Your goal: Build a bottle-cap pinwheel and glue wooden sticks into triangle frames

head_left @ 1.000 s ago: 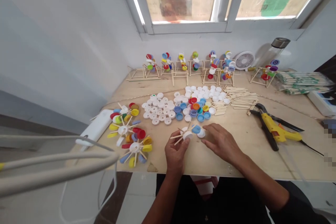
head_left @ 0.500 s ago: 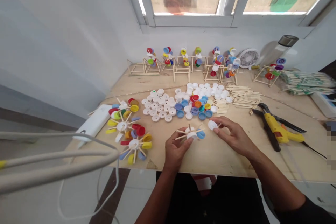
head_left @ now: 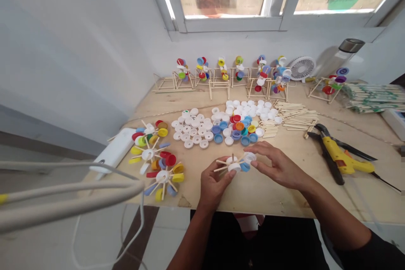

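Note:
Near the table's front edge, my left hand [head_left: 216, 183] grips a small wheel [head_left: 233, 167] made of a white cap hub with thin wooden sticks spreading from it. A blue bottle cap [head_left: 244, 166] sits at the end of one stick on its right side. Between the thumb and fingers of my right hand [head_left: 280, 163] is a white bottle cap [head_left: 249, 158], held against the wheel's right side, just above the blue cap. Whether this cap touches a stick end I cannot tell.
Finished colourful wheels [head_left: 163, 176] lie left. White caps [head_left: 196, 128], blue caps [head_left: 218, 138] and wooden sticks [head_left: 295, 116] cover the middle. A yellow glue gun [head_left: 343, 158] lies right. Stick frames with wheels [head_left: 221, 78], a fan [head_left: 302, 68] and a bottle [head_left: 343, 57] stand behind. Cables [head_left: 95, 187] cross the left foreground.
My right hand has moved left with the white cap, bringing it up to the wheel beside the blue cap. The left hand keeps its hold on the wheel.

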Demonstrator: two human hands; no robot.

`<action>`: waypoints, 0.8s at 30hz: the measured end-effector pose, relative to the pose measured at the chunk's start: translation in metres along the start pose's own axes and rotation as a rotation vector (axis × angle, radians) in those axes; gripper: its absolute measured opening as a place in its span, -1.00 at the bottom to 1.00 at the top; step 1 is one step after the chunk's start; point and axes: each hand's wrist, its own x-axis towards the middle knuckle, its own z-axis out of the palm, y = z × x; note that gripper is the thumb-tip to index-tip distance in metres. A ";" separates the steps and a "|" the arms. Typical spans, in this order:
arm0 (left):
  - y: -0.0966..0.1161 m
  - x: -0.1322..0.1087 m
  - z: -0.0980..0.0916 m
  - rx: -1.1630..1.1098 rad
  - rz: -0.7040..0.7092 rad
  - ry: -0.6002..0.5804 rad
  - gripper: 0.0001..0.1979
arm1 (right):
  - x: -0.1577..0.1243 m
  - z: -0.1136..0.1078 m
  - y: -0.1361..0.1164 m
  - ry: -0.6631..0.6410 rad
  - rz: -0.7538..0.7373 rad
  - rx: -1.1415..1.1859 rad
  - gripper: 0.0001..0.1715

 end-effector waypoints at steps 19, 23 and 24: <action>0.004 0.001 0.000 0.060 0.038 -0.009 -0.68 | -0.004 0.000 -0.004 0.034 0.023 -0.013 -0.56; 0.000 0.002 0.000 0.033 0.055 0.003 -0.69 | -0.016 -0.006 -0.002 0.098 0.169 0.162 -0.54; -0.001 0.002 -0.001 0.019 0.050 0.007 -0.69 | -0.020 -0.007 -0.002 0.129 0.225 0.218 -0.55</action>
